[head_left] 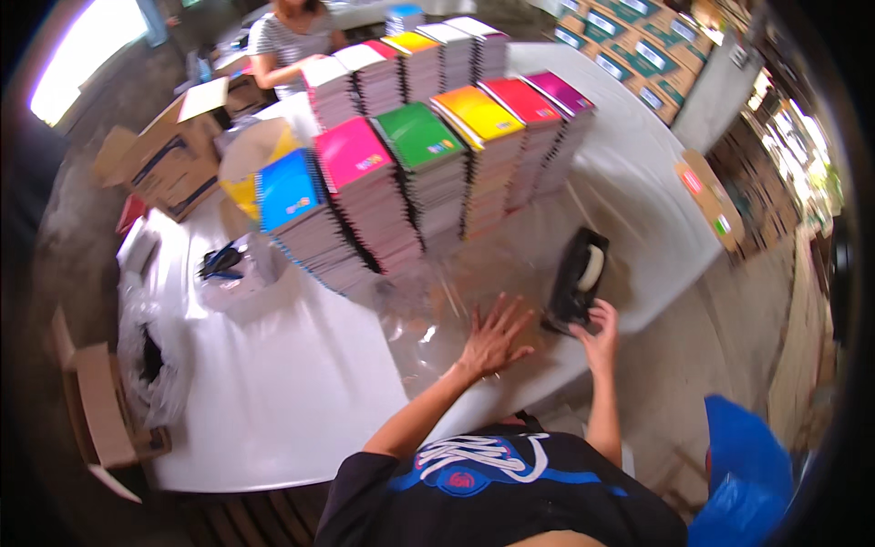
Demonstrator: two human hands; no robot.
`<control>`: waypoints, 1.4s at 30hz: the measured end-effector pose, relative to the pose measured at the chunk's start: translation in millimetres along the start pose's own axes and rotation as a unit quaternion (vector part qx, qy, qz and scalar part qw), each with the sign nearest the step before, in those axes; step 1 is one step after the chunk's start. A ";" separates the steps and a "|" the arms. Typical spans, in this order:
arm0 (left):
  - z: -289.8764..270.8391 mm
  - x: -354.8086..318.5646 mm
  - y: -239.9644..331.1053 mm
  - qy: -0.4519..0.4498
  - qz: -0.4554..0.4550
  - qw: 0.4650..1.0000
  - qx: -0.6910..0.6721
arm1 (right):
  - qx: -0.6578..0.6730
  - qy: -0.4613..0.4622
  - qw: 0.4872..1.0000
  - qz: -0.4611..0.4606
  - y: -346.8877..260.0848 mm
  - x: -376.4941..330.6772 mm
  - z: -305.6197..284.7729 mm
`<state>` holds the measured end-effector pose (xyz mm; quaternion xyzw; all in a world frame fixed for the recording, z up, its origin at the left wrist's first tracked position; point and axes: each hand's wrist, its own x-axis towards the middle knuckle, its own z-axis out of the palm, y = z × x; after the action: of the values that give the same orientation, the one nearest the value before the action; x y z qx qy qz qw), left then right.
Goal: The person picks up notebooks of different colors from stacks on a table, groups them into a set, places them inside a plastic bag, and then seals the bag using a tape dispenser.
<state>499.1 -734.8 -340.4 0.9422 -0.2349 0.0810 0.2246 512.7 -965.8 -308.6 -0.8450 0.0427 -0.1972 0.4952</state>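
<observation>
My left hand (497, 339) lies flat with its fingers spread on a sheet of clear plastic film (424, 310) on the white table. To its right stands a black tape dispenser (567, 287) with a pale roll of tape (592, 268) in it. My right hand (599, 337) is at the dispenser's near end, thumb and fingers curled against it; whether a strip of tape is between them is too small to tell. Beyond my hands, spiral notebooks rise in tall stacks, with blue (290, 190), pink (354, 153), green (415, 134), yellow (478, 114), red and purple covers.
A second row of notebook stacks (415, 64) stands farther back, near a person in a striped top (290, 46). Open cardboard boxes (173, 159) and crumpled plastic (150, 356) are at the left. Stacked cartons (629, 46) stand at the far right; a blue bag (743, 465) is near right.
</observation>
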 end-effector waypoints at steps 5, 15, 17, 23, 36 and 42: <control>-99.9 -21.8 -30.3 0.361 -0.085 0.928 -0.026 | -0.038 0.016 0.999 0.022 -56.5 20.8 -22.8; -326.6 -5.5 -181.3 0.301 -0.539 0.782 -0.083 | -0.027 -0.284 0.817 -0.501 -278.4 65.2 150.2; -318.6 1.4 -177.2 0.357 -0.515 0.780 0.007 | -0.113 -0.212 0.799 -0.552 -309.3 63.8 184.6; -303.2 0.3 -172.7 0.453 -0.467 0.755 -0.086 | -0.164 -0.104 0.773 -0.604 -309.2 67.0 251.5; -295.1 -53.8 -118.7 0.561 -0.263 0.621 -0.480 | 0.217 -0.245 0.778 -0.537 -344.0 66.3 216.0; -258.5 -109.9 -56.9 0.499 -0.199 0.506 -0.675 | 0.203 -0.357 0.677 -0.611 -314.6 45.2 169.3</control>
<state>417.8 -526.0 -161.6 0.3314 0.1257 0.3079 0.8829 579.1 -679.9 -100.0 -0.5682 -0.7042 -0.1432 0.4011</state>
